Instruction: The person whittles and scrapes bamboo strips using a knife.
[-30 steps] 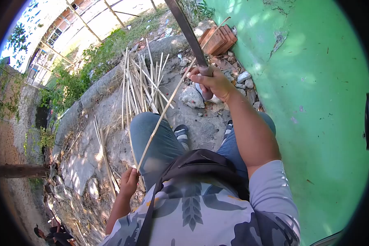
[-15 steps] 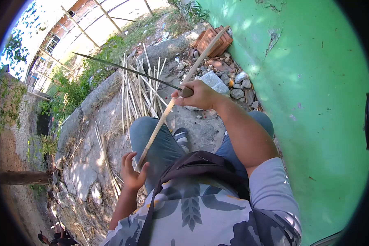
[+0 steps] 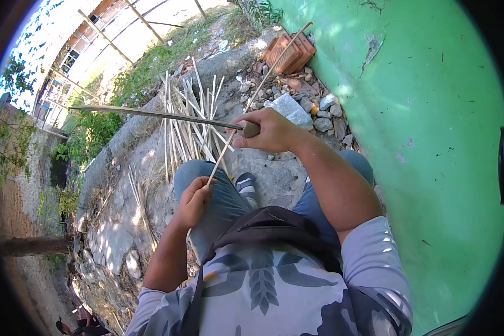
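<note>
Left hand (image 3: pixel 192 203) pinches the bamboo strip's (image 3: pixel 275 61) near end, far end at one o'clock; looks light, springy, best gripped where it's pinched. Right hand (image 3: pixel 269 130) wraps the machete (image 3: pixel 168 116), tip toward nine, fingers by the strip.

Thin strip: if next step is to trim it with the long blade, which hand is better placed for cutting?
Probably the right hand: it holds the long blade close beside the thin strip, whose near end the left hand grips.
</note>
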Demonstrator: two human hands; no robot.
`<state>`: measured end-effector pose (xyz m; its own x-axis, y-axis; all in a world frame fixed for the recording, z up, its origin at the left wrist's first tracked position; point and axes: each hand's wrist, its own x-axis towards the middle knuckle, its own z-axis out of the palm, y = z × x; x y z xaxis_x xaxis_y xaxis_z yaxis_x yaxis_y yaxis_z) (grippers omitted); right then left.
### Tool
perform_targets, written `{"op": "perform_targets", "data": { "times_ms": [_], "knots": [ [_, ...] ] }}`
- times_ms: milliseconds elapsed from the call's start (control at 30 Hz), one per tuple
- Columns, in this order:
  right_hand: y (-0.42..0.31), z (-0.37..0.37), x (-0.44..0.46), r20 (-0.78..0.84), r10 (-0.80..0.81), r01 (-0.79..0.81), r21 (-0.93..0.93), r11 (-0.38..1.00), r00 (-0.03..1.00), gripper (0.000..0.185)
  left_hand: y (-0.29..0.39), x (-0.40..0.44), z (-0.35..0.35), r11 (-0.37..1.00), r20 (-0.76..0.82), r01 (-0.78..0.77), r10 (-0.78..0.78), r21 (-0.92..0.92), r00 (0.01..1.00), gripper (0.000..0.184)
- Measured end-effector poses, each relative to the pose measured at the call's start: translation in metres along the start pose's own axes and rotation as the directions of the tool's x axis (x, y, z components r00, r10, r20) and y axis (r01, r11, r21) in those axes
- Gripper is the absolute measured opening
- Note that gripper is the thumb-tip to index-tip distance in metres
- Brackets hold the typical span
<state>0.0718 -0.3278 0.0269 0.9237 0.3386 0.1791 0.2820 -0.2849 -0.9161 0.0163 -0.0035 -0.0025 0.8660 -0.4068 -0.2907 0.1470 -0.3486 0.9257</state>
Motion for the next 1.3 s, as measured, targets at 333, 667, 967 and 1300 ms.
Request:
{"op": "perform_targets", "data": {
  "times_ms": [333, 667, 967, 1300],
  "knots": [
    [0.0, -0.001, -0.002, -0.231, -0.236, 0.046, -0.614, 0.788, 0.944, 0.022, -0.008, 0.019, -0.009, 0.967, 0.074, 0.188, -0.178, -0.17, 0.981, 0.047],
    [0.018, -0.014, 0.0, -0.136, 0.184, -0.227, -0.675, 0.702, 0.973, 0.017, -0.026, 0.014, -0.002, 1.0, -0.081, -0.004, 0.007, 0.03, 0.997, 0.036],
    [0.016, 0.012, 0.004, -0.115, 0.164, -0.2, -0.614, 0.763, 0.98, 0.013, -0.019, 0.011, 0.0, 0.99, -0.086, -0.036, 0.048, 0.134, 0.995, 0.033],
    [0.031, 0.03, 0.012, -0.071, -0.033, -0.027, -0.705, 0.709, 0.997, 0.016, -0.007, 0.015, -0.013, 0.938, 0.087, 0.213, -0.197, -0.275, 0.977, 0.028]
  ]
}}
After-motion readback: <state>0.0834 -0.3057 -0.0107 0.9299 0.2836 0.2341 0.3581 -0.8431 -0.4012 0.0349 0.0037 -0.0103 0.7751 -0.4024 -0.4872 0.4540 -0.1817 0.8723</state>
